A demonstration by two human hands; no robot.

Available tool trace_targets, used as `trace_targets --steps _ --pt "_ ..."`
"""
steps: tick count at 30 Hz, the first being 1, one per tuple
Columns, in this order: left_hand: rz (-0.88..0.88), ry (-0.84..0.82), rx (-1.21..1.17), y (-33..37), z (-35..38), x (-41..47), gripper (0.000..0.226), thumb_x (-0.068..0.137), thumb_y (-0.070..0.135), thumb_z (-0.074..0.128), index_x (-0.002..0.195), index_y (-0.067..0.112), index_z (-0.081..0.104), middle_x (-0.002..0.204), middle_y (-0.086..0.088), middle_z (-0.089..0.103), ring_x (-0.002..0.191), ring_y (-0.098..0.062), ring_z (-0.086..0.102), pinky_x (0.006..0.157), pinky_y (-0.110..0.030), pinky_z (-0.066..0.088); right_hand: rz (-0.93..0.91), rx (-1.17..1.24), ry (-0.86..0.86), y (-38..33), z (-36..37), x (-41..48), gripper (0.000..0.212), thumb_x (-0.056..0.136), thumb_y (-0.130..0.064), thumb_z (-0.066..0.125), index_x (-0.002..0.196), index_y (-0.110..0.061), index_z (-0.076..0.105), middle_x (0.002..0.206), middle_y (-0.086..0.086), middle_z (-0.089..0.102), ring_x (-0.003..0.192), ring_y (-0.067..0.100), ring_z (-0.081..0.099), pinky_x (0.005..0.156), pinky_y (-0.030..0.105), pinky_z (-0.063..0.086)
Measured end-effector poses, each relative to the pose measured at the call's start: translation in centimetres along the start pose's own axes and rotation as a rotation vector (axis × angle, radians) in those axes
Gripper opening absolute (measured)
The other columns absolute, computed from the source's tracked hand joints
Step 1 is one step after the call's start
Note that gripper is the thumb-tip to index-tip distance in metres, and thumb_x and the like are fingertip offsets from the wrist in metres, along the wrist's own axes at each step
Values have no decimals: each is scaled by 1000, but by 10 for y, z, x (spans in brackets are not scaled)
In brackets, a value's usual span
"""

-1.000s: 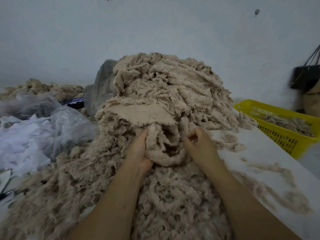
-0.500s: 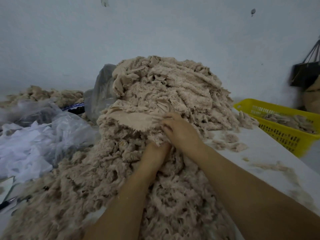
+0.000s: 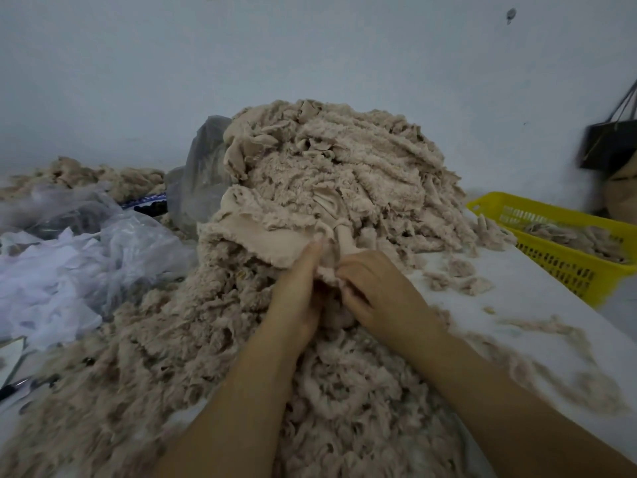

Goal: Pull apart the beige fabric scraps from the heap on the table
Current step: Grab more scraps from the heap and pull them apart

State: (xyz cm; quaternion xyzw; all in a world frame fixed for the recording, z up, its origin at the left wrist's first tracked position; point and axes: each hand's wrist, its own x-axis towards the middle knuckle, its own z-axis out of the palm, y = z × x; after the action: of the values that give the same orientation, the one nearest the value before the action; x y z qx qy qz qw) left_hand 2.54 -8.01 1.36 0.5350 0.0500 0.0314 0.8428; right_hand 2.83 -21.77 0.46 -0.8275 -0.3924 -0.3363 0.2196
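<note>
A tall heap of beige fabric scraps (image 3: 344, 174) fills the middle of the white table (image 3: 537, 305), and looser scraps spread down toward me. A flat beige scrap (image 3: 272, 243) juts out of the heap's front. My left hand (image 3: 296, 298) and my right hand (image 3: 379, 291) meet just below it, side by side. Both have their fingers curled into the same bunch of beige scrap (image 3: 327, 270) at the heap's front. Their fingertips are partly buried in the fabric.
A yellow plastic basket (image 3: 565, 270) holding a few scraps stands at the right table edge. Crumpled clear and white plastic bags (image 3: 69, 270) lie at the left, with a grey bag (image 3: 200, 181) behind the heap. A dark bag (image 3: 610, 146) hangs at the right wall.
My right hand came down from the top of the flat scrap to sit beside my left hand. Both hands now hold the same bunch, close together.
</note>
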Motion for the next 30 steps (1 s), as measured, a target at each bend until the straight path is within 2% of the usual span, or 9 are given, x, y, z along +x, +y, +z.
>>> trace_targets --steps 4,9,11,13,15,19,22,26,30 --pt "-95 16 -310 5 -14 4 29 101 27 54 110 5 70 102 -12 77 82 -20 75 62 -29 60 180 73 -13 -3 -8 -3 23 101 -28 52 90 -13 64 90 -3 63 84 15 55 73 31 44" --pt "-39 -87 -328 3 -9 2 34 101 25 52 91 15 83 109 -7 76 96 -18 74 71 -27 60 514 83 -9 9 -14 -11 49 99 -61 24 70 -29 48 63 -8 55 59 10 54 53 32 39" --pt "-20 -138 -220 1 -5 -2 26 95 24 59 97 10 81 108 -9 76 97 -20 74 73 -28 59 552 258 77 9 -13 -9 29 97 -60 36 97 -39 56 91 -20 60 84 -3 58 64 19 43" --pt "36 -175 -35 -5 -1 -6 23 88 22 65 100 4 74 91 -10 77 81 -21 75 65 -27 58 594 523 16 8 -12 -6 47 93 -66 44 133 -42 48 131 -21 52 115 -5 51 89 13 43" --pt "108 -183 166 -14 3 -10 16 93 21 64 101 9 72 86 -6 77 74 -17 73 63 -25 57 654 640 -74 5 -8 -6 38 87 -68 46 119 -50 53 128 -19 55 114 -2 53 90 13 43" --pt "64 -152 358 -23 11 -15 20 97 43 59 109 31 70 106 5 76 97 -7 72 85 -27 58 713 475 4 6 -5 -6 47 90 -63 42 69 -21 47 73 0 50 67 13 50 59 20 35" --pt "104 -169 434 -22 14 -18 22 94 54 53 103 42 69 106 14 75 105 -2 68 89 -20 53 790 554 101 7 -8 -6 68 88 -67 39 78 -1 54 78 17 61 71 26 59 60 27 45" --pt "-10 -111 212 -17 17 -19 62 85 55 59 129 11 63 121 -7 72 113 -20 67 104 -40 50 999 640 191 18 -12 -5 79 88 -73 40 86 2 62 87 20 67 81 30 64 69 36 46" --pt "-151 -218 -75 -9 17 -18 53 93 47 53 123 5 64 120 -13 71 112 -23 69 91 -34 56 1173 969 243 23 -15 1 70 69 -81 56 94 -17 74 99 12 75 91 26 71 90 43 55"
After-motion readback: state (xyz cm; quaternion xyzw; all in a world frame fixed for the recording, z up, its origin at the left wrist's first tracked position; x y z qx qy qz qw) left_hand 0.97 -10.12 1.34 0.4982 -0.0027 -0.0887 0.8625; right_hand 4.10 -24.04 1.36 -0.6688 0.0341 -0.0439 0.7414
